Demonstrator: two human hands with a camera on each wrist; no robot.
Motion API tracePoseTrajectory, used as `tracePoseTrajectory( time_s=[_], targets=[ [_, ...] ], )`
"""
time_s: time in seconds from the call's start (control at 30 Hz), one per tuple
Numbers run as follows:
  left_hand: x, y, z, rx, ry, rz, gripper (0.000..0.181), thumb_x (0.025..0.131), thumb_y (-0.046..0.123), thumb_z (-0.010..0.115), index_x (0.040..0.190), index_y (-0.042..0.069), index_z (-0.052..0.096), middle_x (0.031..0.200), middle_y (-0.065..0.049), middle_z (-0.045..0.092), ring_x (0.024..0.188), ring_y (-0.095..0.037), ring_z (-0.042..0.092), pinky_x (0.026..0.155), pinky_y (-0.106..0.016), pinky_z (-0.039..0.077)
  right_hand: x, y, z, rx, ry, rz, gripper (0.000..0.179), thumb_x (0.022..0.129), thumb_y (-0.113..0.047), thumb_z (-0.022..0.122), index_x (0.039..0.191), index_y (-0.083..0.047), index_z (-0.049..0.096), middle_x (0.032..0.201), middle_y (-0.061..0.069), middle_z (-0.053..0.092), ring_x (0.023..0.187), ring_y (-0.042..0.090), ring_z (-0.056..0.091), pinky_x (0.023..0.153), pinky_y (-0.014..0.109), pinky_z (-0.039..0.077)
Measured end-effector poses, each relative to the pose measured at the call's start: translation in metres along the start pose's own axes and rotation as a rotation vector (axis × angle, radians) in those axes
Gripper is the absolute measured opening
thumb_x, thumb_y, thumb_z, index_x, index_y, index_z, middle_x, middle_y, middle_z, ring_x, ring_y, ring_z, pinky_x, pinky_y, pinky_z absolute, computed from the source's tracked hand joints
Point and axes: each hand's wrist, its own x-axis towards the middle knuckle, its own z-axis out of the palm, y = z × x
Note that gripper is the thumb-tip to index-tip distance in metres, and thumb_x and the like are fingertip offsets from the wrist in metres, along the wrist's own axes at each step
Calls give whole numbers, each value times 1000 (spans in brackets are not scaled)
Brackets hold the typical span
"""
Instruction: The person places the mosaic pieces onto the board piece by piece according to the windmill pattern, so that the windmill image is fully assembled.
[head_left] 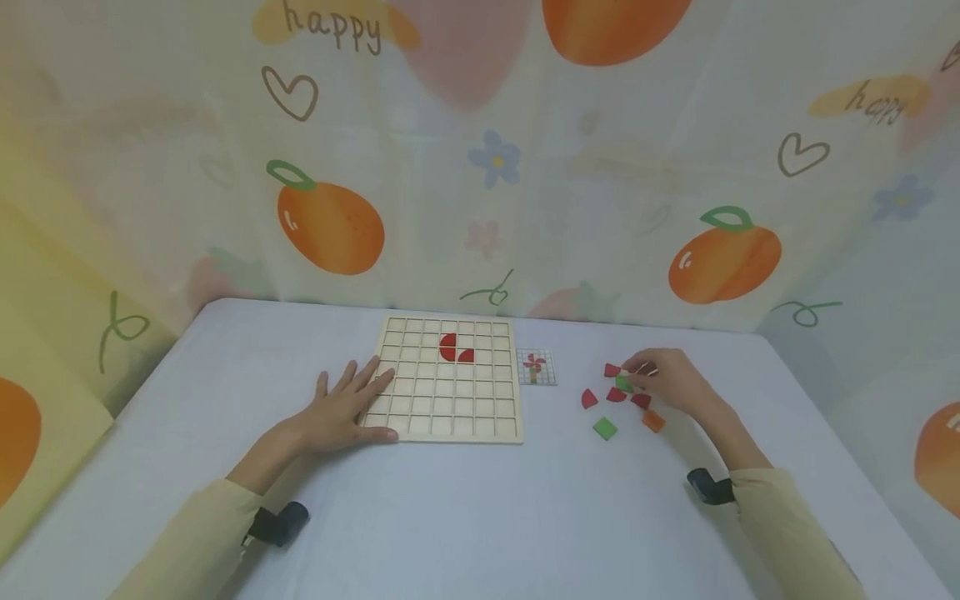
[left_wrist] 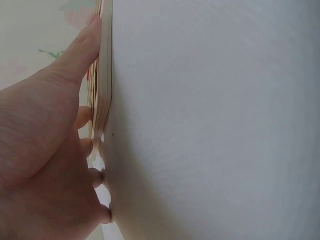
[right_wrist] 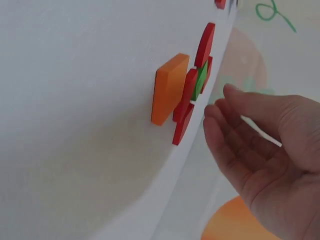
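Note:
My left hand (head_left: 341,414), fingers spread, rests along the left edge of a wooden grid board (head_left: 457,429). Its thumb (left_wrist: 82,50) presses the board's near side in the left wrist view. Red pieces with rounded edges (head_left: 447,343) lie in the board's upper middle cells. My right hand (head_left: 670,382) hovers over a loose cluster on the right. There, red quarter-round pieces (head_left: 589,399) lie around a green piece (head_left: 623,383). In the right wrist view, the thumb and loosely bent fingers of that hand stand apart with nothing visible between them, beside the orange square (right_wrist: 171,90).
A small pattern card (head_left: 546,377) showing a red flower figure lies against the board's right side. Another green square (head_left: 605,428) lies nearer the front of the cluster. The white table (head_left: 465,517) ends at a printed curtain (head_left: 600,167) behind.

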Motion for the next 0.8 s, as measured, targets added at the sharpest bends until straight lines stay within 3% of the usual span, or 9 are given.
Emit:
tracePoseTrajectory(
  time_s=[0.2,0.6,0.8],
  targets=[
    [1,-3,2,7,0,-1,99,83,61,67,155,7,25,162,-23,7,144,-53,-2,104,-74,-9,-6,11,-6,-22,28,26,23,90,-8,69,111,4,69,102,17,70,94,33,65,78,42,57],
    [1,-1,-1,6,-4,-4,99,83,60,67,155,7,25,162,-23,7,144,-53,-1,104,-74,-9,-18,19,-3,-7,-11,65,23,90,-9,71,110,1,71,100,13,70,94,31,64,76,37,57],
    [1,-1,0,3,2,1,99,83,59,68,155,7,25,162,-23,8,144,-53,-1,104,-74,-9,-25,21,-3,26,-50,17,26,87,-7,73,111,2,70,99,12,70,93,29,64,77,37,58]
  ],
)
